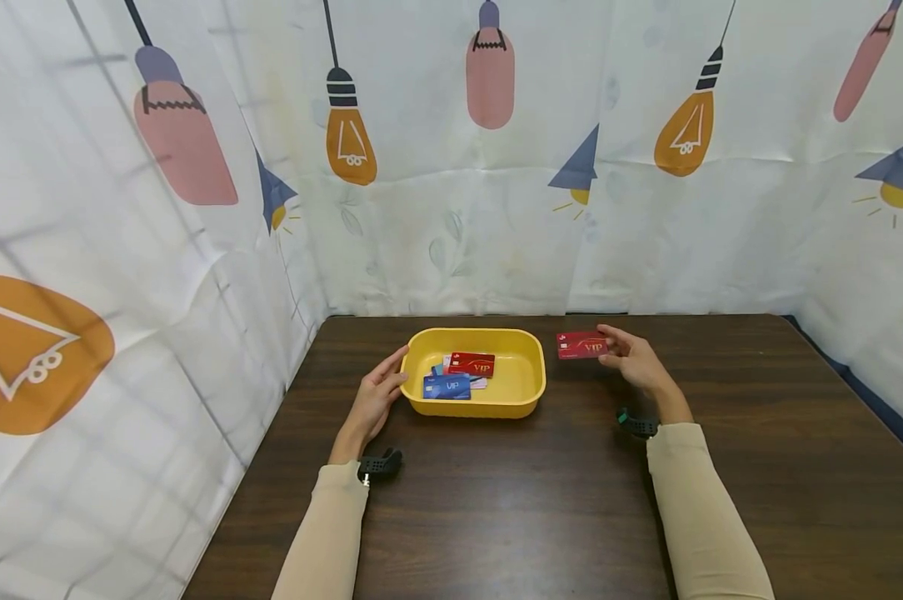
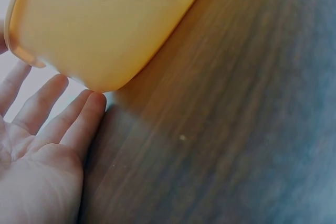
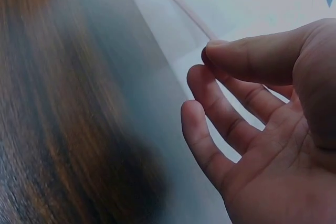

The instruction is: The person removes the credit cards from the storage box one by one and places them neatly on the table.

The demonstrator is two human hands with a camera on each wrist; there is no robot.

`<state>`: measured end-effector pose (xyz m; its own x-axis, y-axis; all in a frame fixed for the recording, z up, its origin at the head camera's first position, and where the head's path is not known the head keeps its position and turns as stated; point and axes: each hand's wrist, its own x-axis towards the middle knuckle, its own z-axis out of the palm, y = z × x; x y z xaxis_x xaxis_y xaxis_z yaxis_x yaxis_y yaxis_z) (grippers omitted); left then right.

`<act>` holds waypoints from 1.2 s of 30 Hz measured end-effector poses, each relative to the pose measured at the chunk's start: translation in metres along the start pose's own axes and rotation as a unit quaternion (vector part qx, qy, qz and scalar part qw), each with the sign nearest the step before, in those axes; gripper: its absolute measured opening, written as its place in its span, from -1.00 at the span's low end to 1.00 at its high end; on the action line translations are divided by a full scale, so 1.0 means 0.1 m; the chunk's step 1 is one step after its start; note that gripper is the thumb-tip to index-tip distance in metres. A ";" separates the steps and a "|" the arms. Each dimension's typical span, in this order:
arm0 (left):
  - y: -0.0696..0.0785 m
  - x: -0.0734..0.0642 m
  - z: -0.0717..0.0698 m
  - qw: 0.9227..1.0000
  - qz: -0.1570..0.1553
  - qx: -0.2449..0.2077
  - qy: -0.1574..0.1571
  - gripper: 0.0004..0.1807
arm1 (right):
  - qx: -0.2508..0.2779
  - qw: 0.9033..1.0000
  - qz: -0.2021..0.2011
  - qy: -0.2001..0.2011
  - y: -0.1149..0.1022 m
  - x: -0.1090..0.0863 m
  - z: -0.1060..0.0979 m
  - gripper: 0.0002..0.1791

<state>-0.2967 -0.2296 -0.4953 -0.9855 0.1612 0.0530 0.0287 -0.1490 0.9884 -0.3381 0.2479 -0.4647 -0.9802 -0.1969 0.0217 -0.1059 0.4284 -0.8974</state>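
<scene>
A yellow plastic basket [image 1: 509,407] stands in the middle of the table's far part in the head view. Inside it lie several cards, with a red VIP card [image 1: 471,364] and a blue VIP card [image 1: 447,387] on top. My left hand [image 1: 374,397] touches the basket's left end, and the left wrist view shows its fingers [image 2: 84,121] mostly straight against the wall. To the right of the basket, my right hand [image 1: 639,364] pinches another red VIP card [image 1: 577,345] at its right end. That card appears edge-on between thumb and fingertip in the right wrist view.
The dark wooden table [image 1: 511,508] carries the basket. White curtains [image 1: 421,242] printed with lamps hang behind the table and at both sides. Each wrist wears a dark strap [image 1: 380,464].
</scene>
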 end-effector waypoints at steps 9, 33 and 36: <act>0.00 0.01 -0.02 1.000 -0.003 0.000 -0.007 -0.40 | -0.018 1.000 0.011 -0.011 0.10 0.01 -0.01 -0.29; 0.00 0.00 -0.04 1.000 -0.002 0.011 -0.013 -0.38 | -0.033 0.997 0.055 -0.043 0.16 0.05 0.03 -0.28; 0.00 0.00 -0.03 1.000 -0.004 0.008 -0.008 -0.38 | -0.039 0.997 0.059 -0.044 0.16 0.07 0.02 -0.28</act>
<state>-0.2969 -0.2329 -0.4958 -0.9831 0.1771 0.0467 0.0234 -0.1312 0.9911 -0.3461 0.2514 -0.4797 -0.9686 -0.2161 -0.1229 -0.0077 0.5202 -0.8540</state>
